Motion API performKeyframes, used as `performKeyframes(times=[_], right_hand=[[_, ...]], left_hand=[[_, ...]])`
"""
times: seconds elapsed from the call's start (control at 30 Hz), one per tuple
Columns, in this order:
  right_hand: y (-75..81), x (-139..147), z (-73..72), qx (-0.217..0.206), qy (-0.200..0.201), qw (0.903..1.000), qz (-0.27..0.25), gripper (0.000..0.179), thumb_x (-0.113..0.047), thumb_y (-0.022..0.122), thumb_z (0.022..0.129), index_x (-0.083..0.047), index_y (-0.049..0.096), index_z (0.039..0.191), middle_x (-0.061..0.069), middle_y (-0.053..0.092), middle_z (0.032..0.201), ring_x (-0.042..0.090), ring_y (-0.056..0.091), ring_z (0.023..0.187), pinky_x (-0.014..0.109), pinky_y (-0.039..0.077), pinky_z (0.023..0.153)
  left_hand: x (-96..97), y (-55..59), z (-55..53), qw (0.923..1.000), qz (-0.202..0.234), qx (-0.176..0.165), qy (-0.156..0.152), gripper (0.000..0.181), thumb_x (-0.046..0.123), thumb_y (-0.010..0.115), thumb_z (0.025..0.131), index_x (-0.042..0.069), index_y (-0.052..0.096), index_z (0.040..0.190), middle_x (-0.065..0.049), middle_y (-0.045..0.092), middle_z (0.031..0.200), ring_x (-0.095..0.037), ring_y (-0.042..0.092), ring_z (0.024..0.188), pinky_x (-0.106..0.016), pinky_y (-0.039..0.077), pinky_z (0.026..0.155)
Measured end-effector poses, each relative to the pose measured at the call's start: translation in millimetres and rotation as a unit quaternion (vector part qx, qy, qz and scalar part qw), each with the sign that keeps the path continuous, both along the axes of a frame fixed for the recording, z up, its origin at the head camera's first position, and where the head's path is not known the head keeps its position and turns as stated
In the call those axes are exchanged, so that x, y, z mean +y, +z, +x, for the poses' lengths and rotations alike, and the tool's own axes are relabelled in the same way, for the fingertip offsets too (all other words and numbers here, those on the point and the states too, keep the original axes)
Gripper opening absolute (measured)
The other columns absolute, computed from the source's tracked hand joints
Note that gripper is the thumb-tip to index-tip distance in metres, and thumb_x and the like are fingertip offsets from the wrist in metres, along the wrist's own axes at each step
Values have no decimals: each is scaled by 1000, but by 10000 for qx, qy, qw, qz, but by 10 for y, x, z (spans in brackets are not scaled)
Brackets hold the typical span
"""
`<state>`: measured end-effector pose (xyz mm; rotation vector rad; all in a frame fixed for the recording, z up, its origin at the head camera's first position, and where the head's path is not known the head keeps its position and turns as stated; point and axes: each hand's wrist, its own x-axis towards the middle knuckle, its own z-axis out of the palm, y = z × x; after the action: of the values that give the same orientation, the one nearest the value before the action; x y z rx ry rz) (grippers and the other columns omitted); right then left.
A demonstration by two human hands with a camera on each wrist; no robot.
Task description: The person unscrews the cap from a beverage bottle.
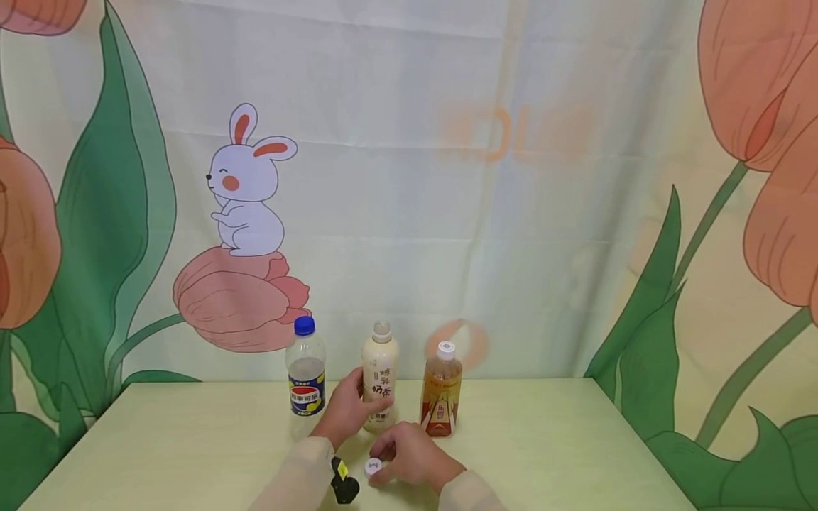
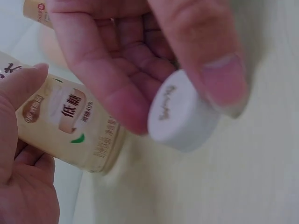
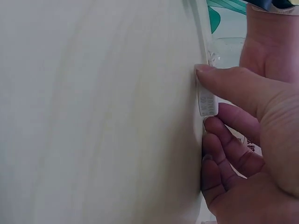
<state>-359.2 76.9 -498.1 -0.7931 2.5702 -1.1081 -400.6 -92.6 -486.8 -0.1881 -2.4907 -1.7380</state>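
In the head view my left hand [image 1: 350, 410] grips a cream-coloured milk tea bottle [image 1: 378, 358] round its lower half, thumb across the label. The bottle stands upright on the table, and its mouth is uncapped. Nearer to me, my right hand [image 1: 412, 454] pinches a white bottle cap [image 1: 373, 466] between thumb and forefinger. Close up in the left wrist view, the cap [image 2: 180, 112] has small print on its top. From the right wrist, the cap [image 3: 207, 99] appears edge-on at the table surface, with the other fingers curled beside it.
Left of the milk tea stands a clear cola bottle [image 1: 307, 380] with a blue cap. On the right is an amber drink bottle [image 1: 441, 390] with a white cap. A printed curtain [image 1: 396, 177] hangs behind the pale table [image 1: 543, 440]. A black device [image 1: 345, 486] sits at my left wrist.
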Motion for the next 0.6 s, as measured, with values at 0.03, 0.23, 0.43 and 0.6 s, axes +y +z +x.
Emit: performKeyframes(times=[0.03,0.23,0.43,0.6], right_hand=[[-3,5,0,2,2,10000,-22,22,-16,93,73,-14,80,90,-11,74,79,0,62,74,17,53,71],[14,77,11,47,-192,9992,-341,28,-23,91,78,-9,80,99,-3,77,90,2,64,79,19,55,73],[70,192,24,243,-300,9969,-687,32,-27,90,80,-7,79,102,7,78,96,3,63,76,20,55,71],[143,291,60,316,-331,9950,-883,30,-23,87,82,-4,78,103,13,77,96,4,63,76,19,55,70]], left_hand=[[0,-7,4,10000,6,-36,23,72,26,85,86,10,49,147,-15,57,149,-39,50,142,-60,40,118],[-19,-61,78,10000,-12,-36,44,87,24,86,84,8,39,155,-19,44,159,-42,38,149,-62,31,122],[-38,-55,204,9994,-233,-67,246,99,33,86,84,4,28,159,-23,31,165,-45,30,152,-64,29,123],[-22,-36,327,9984,-341,-129,434,98,30,84,86,3,25,160,-24,30,165,-46,30,152,-65,31,121]])
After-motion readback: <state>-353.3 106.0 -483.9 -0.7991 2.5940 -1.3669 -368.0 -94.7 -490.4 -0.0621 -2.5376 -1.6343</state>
